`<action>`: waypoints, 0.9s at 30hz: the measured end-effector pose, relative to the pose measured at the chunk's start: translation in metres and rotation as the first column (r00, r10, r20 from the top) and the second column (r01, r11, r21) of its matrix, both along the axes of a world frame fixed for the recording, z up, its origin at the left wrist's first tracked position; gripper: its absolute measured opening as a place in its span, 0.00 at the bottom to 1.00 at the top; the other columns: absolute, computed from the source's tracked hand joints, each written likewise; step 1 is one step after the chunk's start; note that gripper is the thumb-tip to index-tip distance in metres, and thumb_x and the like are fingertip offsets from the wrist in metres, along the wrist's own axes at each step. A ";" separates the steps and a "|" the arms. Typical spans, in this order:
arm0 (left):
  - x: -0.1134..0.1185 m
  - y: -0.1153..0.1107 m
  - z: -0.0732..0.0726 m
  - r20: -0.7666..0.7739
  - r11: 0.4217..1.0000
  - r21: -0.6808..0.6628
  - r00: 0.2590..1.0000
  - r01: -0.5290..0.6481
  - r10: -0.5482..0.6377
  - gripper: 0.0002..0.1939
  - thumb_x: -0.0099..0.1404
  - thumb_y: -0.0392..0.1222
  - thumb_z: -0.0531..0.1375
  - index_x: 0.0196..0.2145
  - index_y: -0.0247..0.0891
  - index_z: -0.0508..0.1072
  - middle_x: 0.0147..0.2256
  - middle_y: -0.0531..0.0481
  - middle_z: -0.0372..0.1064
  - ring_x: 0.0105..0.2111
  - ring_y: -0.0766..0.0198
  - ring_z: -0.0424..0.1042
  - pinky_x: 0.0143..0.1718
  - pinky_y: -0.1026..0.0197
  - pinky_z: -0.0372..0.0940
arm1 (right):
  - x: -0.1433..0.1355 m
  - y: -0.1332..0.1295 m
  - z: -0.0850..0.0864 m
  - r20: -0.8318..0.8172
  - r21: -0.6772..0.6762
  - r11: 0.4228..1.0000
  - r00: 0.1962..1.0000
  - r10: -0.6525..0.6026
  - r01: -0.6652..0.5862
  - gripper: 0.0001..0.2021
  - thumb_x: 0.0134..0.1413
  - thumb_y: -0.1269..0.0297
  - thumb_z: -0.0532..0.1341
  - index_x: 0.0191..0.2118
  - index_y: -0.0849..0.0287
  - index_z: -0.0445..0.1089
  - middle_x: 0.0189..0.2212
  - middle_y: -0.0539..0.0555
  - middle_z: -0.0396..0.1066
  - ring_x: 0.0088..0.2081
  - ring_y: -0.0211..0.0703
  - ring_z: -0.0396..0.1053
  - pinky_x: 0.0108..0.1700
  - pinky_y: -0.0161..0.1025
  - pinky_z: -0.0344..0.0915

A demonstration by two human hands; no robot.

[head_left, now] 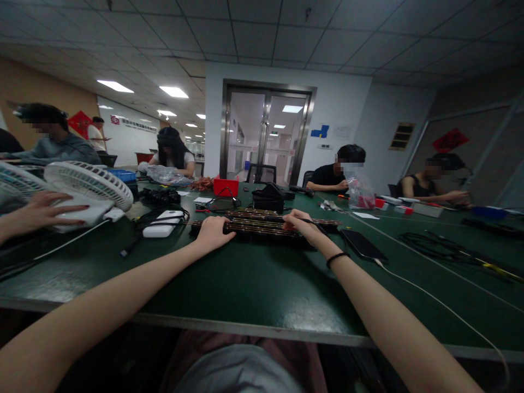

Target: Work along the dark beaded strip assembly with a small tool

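**Hands at the strips**

Head view. The strips (254, 227) lie on the table (254, 284), spanning both hands. The left hand (214, 231) rests over their left end; its fingertips are hidden, so whether it grips cannot be told. The right hand (302, 222) pinches a slim dark tool (273, 218) above them. Uneven pressure could make the strips slide apart; a slip of the tool could mar them. Its tip blurs into the strips; its kind is unclear.
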State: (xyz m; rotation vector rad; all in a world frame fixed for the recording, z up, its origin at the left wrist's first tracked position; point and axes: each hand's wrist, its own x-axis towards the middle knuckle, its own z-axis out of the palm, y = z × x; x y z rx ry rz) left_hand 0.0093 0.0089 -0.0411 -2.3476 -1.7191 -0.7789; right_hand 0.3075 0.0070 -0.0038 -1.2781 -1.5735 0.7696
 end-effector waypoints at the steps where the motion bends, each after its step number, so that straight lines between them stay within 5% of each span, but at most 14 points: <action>1: 0.000 0.000 0.000 -0.001 1.000 0.000 1.000 0.002 -0.002 0.21 0.63 0.49 0.63 0.50 0.35 0.76 0.49 0.38 0.77 0.52 0.44 0.73 0.57 0.46 0.65 | 0.000 0.000 0.000 -0.003 -0.003 1.000 1.000 0.000 0.000 0.12 0.50 0.59 0.65 0.23 0.52 0.62 0.22 0.50 0.75 0.29 0.44 0.73 0.37 0.40 0.69; 27: 0.000 -0.001 0.002 -0.039 1.000 0.006 0.999 0.001 -0.001 0.20 0.63 0.48 0.64 0.49 0.34 0.77 0.48 0.39 0.77 0.51 0.44 0.74 0.55 0.48 0.67 | -0.002 -0.002 0.002 -0.016 -0.025 1.000 1.000 -0.006 0.005 0.12 0.56 0.67 0.62 0.23 0.55 0.63 0.22 0.49 0.74 0.27 0.40 0.72 0.36 0.37 0.68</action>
